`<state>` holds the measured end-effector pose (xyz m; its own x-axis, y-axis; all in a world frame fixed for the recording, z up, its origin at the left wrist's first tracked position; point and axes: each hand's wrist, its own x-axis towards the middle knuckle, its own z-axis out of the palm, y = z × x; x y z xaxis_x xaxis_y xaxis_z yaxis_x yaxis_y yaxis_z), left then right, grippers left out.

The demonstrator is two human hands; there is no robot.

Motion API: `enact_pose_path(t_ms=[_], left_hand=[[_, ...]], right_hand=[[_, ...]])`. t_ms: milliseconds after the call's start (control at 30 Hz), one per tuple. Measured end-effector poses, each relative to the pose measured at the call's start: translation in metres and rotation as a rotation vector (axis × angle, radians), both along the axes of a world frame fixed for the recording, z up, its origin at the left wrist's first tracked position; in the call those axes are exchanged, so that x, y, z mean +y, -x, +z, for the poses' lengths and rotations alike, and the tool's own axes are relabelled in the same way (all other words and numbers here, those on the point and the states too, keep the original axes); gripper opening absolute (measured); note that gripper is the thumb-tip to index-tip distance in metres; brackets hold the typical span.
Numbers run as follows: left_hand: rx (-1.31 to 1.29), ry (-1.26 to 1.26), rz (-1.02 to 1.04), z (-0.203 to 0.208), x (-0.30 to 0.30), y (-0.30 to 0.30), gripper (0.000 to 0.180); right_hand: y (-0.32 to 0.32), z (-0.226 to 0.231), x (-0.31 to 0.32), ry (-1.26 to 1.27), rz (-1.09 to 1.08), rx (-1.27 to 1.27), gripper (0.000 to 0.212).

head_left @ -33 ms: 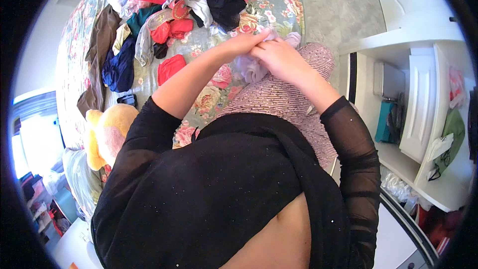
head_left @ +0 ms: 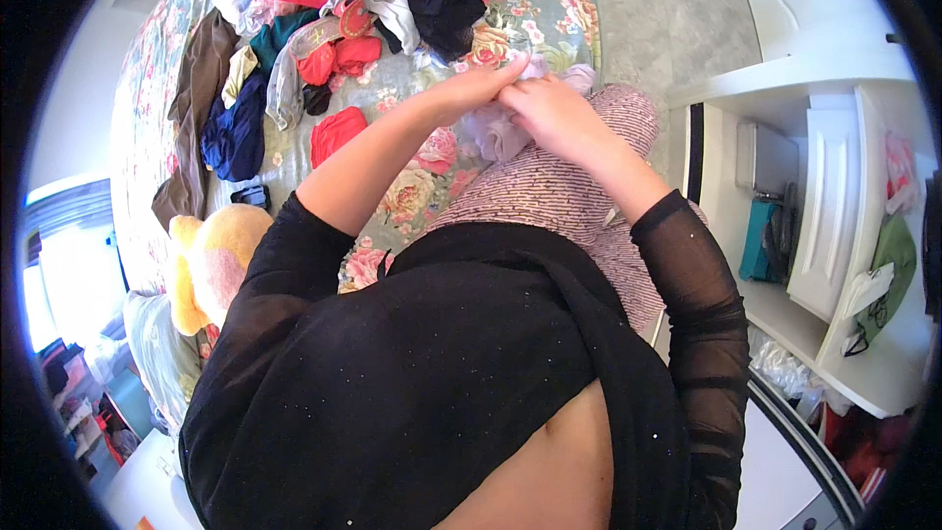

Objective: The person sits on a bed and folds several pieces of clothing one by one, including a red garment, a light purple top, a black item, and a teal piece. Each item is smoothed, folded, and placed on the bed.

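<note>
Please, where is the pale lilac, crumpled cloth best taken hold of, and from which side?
Probably pinch the pale lilac cloth by its loose bunch, coming from the picture's lower left: it bulges out uncovered there, while the left hand and right hand partly cover its middle.

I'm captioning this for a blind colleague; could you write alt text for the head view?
A person's left hand and right hand meet at a bunched pale lilac cloth, their grip partly hidden. Clothes lie scattered on a flowered bedsheet, with a yellow-and-pink plush item at the left and an open white cabinet at the right.
</note>
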<state>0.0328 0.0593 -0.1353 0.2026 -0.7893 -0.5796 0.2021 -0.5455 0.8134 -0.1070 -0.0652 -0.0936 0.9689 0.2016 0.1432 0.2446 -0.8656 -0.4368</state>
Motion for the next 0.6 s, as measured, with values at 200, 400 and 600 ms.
enact_pose_path(t_ms=[200,400,600], left_hand=[[-0.023,0.274,-0.233,0.015,0.022,0.02,0.053],[0.467,0.415,0.151,0.036,0.029,0.026,0.047],[0.655,0.495,0.224,0.056,0.022,0.051,0.051]], right_hand=[[-0.001,-0.013,-0.01,-0.26,-0.106,-0.006,0.02],[0.032,-0.009,-0.038,-0.534,-0.698,-0.132,0.048],[0.069,0.015,-0.038,-1.884,-0.569,0.587,0.06]])
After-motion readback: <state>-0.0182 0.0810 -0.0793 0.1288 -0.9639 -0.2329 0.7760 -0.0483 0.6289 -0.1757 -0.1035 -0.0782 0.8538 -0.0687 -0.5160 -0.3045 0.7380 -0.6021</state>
